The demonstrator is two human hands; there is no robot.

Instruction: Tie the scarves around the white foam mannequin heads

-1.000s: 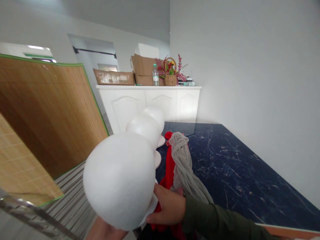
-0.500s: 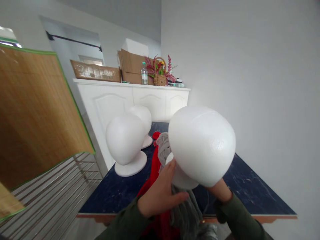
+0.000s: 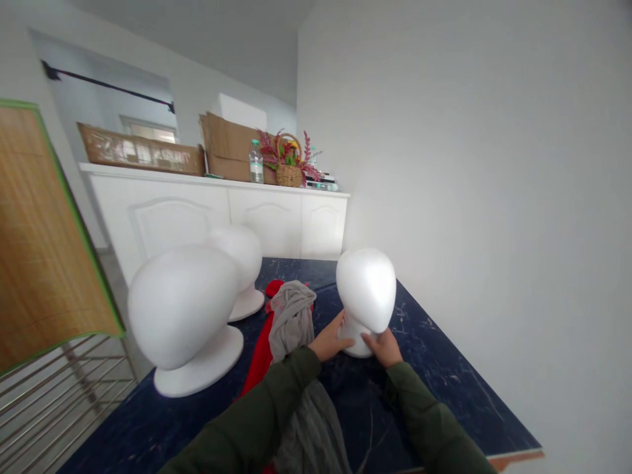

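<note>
A white foam mannequin head (image 3: 366, 287) stands upright on the right half of the dark blue table. My left hand (image 3: 332, 338) grips its neck and base from the left side. From the right, my right hand (image 3: 386, 346) holds the same base, thumb toward the front. A grey scarf (image 3: 292, 317) and a red cloth (image 3: 259, 359) lie lengthwise beside my left forearm, which covers part of them. Two more white mannequin heads, a near one (image 3: 184, 306) and a farther one (image 3: 241, 260), stand at the left.
The blue table (image 3: 444, 388) meets a plain wall on the right. Behind it, a white cabinet (image 3: 197, 210) carries cardboard boxes (image 3: 232, 148), a water bottle (image 3: 255, 162) and a flower basket (image 3: 289, 174). A metal rack (image 3: 64, 395) with a bamboo mat (image 3: 44, 243) stands left.
The held mannequin head has moved forward, away from me, and down onto the table. Both hands are now at its base. My view has come forward over the table.
</note>
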